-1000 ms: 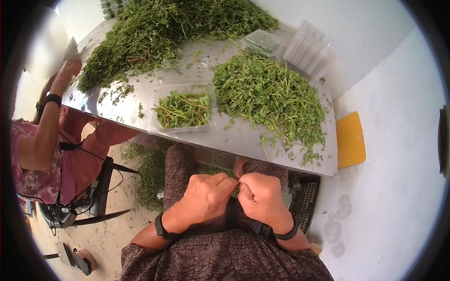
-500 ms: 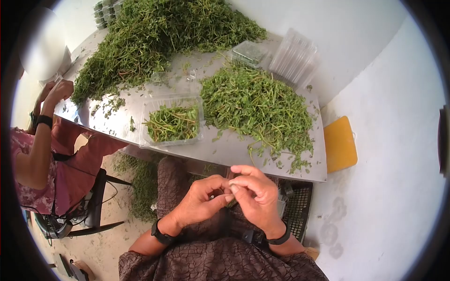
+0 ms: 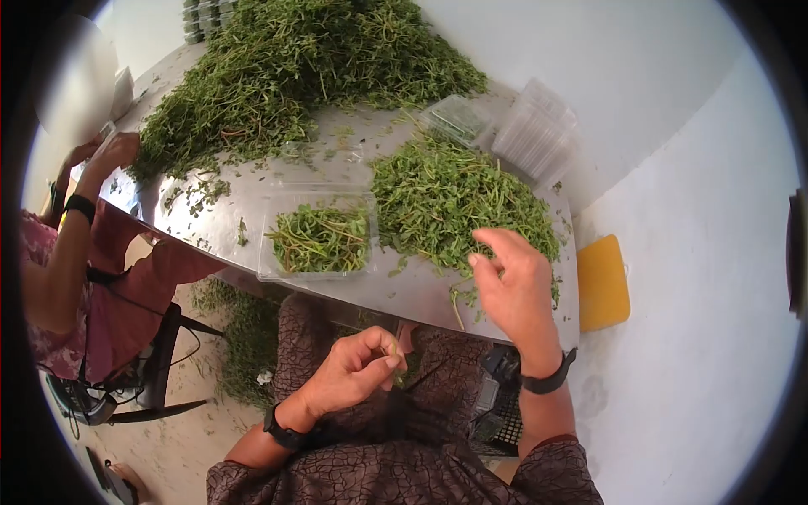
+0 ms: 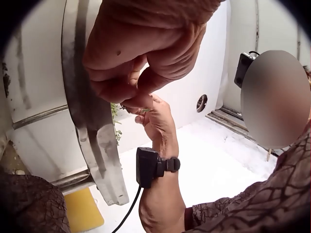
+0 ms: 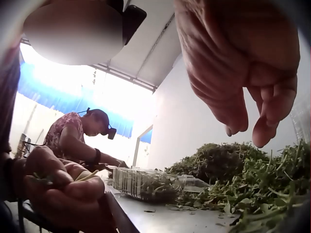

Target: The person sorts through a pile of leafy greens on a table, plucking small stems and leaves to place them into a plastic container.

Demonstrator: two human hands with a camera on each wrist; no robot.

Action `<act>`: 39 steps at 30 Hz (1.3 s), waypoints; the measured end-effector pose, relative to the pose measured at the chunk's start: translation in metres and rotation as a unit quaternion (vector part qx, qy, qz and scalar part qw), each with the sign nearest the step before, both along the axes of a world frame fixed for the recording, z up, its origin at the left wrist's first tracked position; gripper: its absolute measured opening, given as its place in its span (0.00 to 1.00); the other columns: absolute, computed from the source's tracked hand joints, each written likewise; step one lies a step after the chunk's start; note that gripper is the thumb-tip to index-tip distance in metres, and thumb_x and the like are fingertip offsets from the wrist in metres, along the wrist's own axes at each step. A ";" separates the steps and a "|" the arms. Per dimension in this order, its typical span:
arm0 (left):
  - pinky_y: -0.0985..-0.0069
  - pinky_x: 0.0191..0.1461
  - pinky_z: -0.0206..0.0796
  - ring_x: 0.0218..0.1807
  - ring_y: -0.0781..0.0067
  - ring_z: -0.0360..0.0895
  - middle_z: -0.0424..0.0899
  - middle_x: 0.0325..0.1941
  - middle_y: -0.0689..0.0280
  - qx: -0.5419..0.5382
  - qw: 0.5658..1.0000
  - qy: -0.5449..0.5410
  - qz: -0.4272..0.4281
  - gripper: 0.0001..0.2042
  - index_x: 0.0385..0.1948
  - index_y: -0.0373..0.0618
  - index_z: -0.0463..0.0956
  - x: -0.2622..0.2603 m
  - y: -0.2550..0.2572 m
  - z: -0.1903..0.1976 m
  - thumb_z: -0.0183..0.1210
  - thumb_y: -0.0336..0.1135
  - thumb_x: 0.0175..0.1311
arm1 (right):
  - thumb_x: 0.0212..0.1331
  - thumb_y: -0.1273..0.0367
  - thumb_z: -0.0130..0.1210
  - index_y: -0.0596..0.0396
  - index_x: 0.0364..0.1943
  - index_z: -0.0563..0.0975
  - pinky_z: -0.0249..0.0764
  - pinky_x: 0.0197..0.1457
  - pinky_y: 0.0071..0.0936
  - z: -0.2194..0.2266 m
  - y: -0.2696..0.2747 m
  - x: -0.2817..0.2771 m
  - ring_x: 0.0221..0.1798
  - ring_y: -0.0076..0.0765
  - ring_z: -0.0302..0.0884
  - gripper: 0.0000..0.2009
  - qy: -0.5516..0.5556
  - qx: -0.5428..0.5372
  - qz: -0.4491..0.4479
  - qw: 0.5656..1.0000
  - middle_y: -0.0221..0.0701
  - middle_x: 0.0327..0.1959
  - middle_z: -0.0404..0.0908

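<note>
Low over the lap, my left hand (image 3: pixel 353 370) has its fingers curled and pinches a small green sprig. The right wrist view shows this sprig's pale stem (image 5: pixel 87 175) between the thumb and fingers of the left hand (image 5: pixel 70 194). My right hand (image 3: pixel 518 290) hangs over the near edge of the loose leaf pile (image 3: pixel 463 198), thumb and forefinger apart; the right wrist view shows the right hand (image 5: pixel 248 73) holding nothing, above the leaves (image 5: pixel 272 179). Left of that pile lies an open clear box (image 3: pixel 268 252) with greens (image 3: pixel 320 240) inside.
A larger heap of greens (image 3: pixel 311 59) covers the back of the metal table (image 3: pixel 404 295). Stacked clear boxes (image 3: pixel 534 130) and a closed box (image 3: pixel 459 118) stand behind the leaf pile. Another person's hand (image 3: pixel 118 151) is at the left. A black crate (image 3: pixel 509 429) sits below.
The hands, together over the lap before, have parted. My right hand has moved forward and right to the leaf pile; my left hand remains over the lap, slightly lower.
</note>
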State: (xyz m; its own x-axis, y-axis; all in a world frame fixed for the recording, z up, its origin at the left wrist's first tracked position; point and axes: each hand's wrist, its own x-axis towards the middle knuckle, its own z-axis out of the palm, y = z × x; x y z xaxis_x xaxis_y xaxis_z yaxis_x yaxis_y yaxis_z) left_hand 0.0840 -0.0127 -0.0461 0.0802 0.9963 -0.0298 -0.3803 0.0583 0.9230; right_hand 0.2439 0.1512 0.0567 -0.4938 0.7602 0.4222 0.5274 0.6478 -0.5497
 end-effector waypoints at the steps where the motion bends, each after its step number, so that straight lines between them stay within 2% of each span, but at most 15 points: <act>1: 0.83 0.34 0.70 0.35 0.83 0.75 0.80 0.36 0.67 0.000 1.000 -0.003 0.004 0.02 0.40 0.40 0.72 0.001 0.000 0.000 0.52 0.26 0.71 | 0.53 0.75 0.62 0.60 0.42 0.80 0.77 0.37 0.37 0.004 0.006 -0.005 0.34 0.49 0.82 0.12 -0.027 0.063 0.028 0.997 0.43 0.45 0.82; 3: 0.85 0.32 0.67 0.29 0.87 0.72 0.79 0.35 0.70 0.001 1.000 -0.001 0.022 0.04 0.43 0.42 0.71 0.004 0.001 0.003 0.51 0.26 0.70 | 0.53 0.74 0.61 0.59 0.47 0.78 0.76 0.35 0.40 0.008 0.021 -0.016 0.33 0.52 0.80 0.15 -0.061 0.156 0.080 0.983 0.42 0.40 0.81; 6: 0.84 0.33 0.69 0.29 0.86 0.73 0.79 0.36 0.70 0.005 1.000 0.018 0.020 0.08 0.46 0.41 0.71 0.002 0.002 0.004 0.50 0.24 0.68 | 0.53 0.75 0.60 0.58 0.50 0.78 0.77 0.43 0.38 0.004 0.045 -0.031 0.39 0.48 0.82 0.18 -0.160 0.169 0.070 0.970 0.43 0.47 0.82; 7: 0.84 0.33 0.69 0.29 0.86 0.73 0.79 0.36 0.70 0.004 1.000 0.017 0.023 0.08 0.46 0.41 0.71 0.001 0.001 0.003 0.50 0.24 0.68 | 0.53 0.74 0.60 0.57 0.51 0.77 0.76 0.43 0.42 -0.003 0.055 -0.036 0.40 0.52 0.81 0.19 -0.179 0.174 0.063 0.966 0.43 0.44 0.81; 10: 0.83 0.37 0.73 0.38 0.85 0.76 0.79 0.38 0.68 0.003 0.999 0.047 0.000 0.11 0.51 0.41 0.72 -0.003 -0.001 0.001 0.49 0.23 0.70 | 0.53 0.73 0.59 0.55 0.51 0.78 0.75 0.40 0.44 -0.011 0.073 -0.045 0.37 0.52 0.80 0.18 -0.280 0.151 0.035 0.947 0.43 0.38 0.80; 11: 0.83 0.36 0.72 0.38 0.85 0.76 0.79 0.37 0.68 0.001 0.999 0.050 0.002 0.10 0.50 0.41 0.72 -0.004 -0.002 0.000 0.50 0.23 0.70 | 0.51 0.75 0.60 0.58 0.36 0.76 0.75 0.33 0.44 -0.017 0.077 -0.045 0.29 0.53 0.79 0.08 -0.240 0.220 0.063 0.943 0.44 0.30 0.76; 15: 0.83 0.35 0.72 0.35 0.85 0.76 0.80 0.36 0.68 -0.009 0.998 0.056 0.000 0.09 0.48 0.41 0.74 -0.006 -0.003 -0.001 0.50 0.23 0.70 | 0.51 0.75 0.59 0.58 0.31 0.78 0.76 0.34 0.44 -0.015 0.085 -0.041 0.30 0.52 0.79 0.04 -0.245 0.237 0.052 0.939 0.44 0.27 0.76; 18: 0.83 0.35 0.71 0.33 0.84 0.76 0.80 0.36 0.68 -0.015 0.999 0.044 0.003 0.08 0.47 0.41 0.74 -0.007 -0.004 0.001 0.50 0.24 0.70 | 0.50 0.75 0.60 0.59 0.30 0.81 0.75 0.34 0.42 0.000 0.085 -0.032 0.30 0.50 0.80 0.04 -0.139 0.252 0.060 0.956 0.45 0.27 0.79; 20: 0.83 0.35 0.71 0.32 0.84 0.75 0.80 0.36 0.68 -0.012 0.999 0.041 0.005 0.08 0.47 0.41 0.74 -0.008 -0.002 -0.001 0.50 0.24 0.70 | 0.51 0.75 0.60 0.61 0.34 0.82 0.74 0.33 0.38 0.014 0.078 -0.027 0.30 0.48 0.81 0.07 -0.031 0.125 0.013 0.992 0.45 0.29 0.82; 21: 0.83 0.34 0.71 0.32 0.84 0.75 0.80 0.36 0.68 -0.011 0.999 0.039 0.007 0.08 0.47 0.41 0.74 -0.007 0.000 -0.002 0.50 0.24 0.70 | 0.52 0.74 0.60 0.63 0.35 0.81 0.71 0.30 0.35 0.023 0.069 -0.026 0.26 0.39 0.81 0.07 -0.012 0.050 -0.026 0.998 0.44 0.27 0.82; 25: 0.84 0.32 0.68 0.29 0.86 0.73 0.79 0.34 0.70 -0.021 0.999 0.028 0.001 0.08 0.47 0.40 0.73 -0.008 0.006 0.011 0.51 0.27 0.69 | 0.56 0.75 0.58 0.64 0.36 0.81 0.70 0.27 0.30 0.025 0.067 -0.017 0.22 0.29 0.79 0.06 -0.004 -0.038 -0.044 0.998 0.39 0.25 0.81; 28: 0.84 0.33 0.69 0.30 0.86 0.73 0.79 0.35 0.70 -0.012 1.000 0.001 0.008 0.07 0.47 0.41 0.73 -0.008 0.009 0.016 0.52 0.28 0.71 | 0.61 0.75 0.56 0.65 0.38 0.80 0.69 0.23 0.23 0.025 0.063 -0.013 0.22 0.21 0.77 0.07 0.088 -0.130 -0.022 0.987 0.34 0.25 0.81; 31: 0.83 0.35 0.70 0.30 0.85 0.74 0.79 0.37 0.69 -0.018 1.000 -0.019 -0.015 0.07 0.48 0.41 0.73 -0.010 0.015 0.024 0.51 0.28 0.72 | 0.64 0.74 0.54 0.64 0.40 0.79 0.69 0.22 0.18 0.026 0.070 -0.001 0.22 0.20 0.77 0.07 0.211 -0.209 0.018 0.955 0.30 0.25 0.80; 33: 0.83 0.37 0.71 0.31 0.84 0.75 0.79 0.38 0.68 -0.016 0.999 -0.043 -0.014 0.08 0.49 0.40 0.73 -0.005 0.022 0.029 0.50 0.27 0.73 | 0.65 0.73 0.55 0.62 0.40 0.78 0.69 0.20 0.16 0.027 0.073 0.003 0.22 0.21 0.77 0.06 0.331 -0.254 0.055 0.907 0.28 0.25 0.79; 39: 0.81 0.39 0.73 0.39 0.79 0.79 0.81 0.40 0.64 -0.017 0.995 -0.087 -0.034 0.09 0.50 0.39 0.73 0.008 0.045 0.036 0.47 0.26 0.74 | 0.63 0.72 0.57 0.59 0.39 0.77 0.64 0.19 0.17 0.032 0.050 0.004 0.22 0.22 0.73 0.05 0.379 -0.358 0.052 0.852 0.31 0.30 0.80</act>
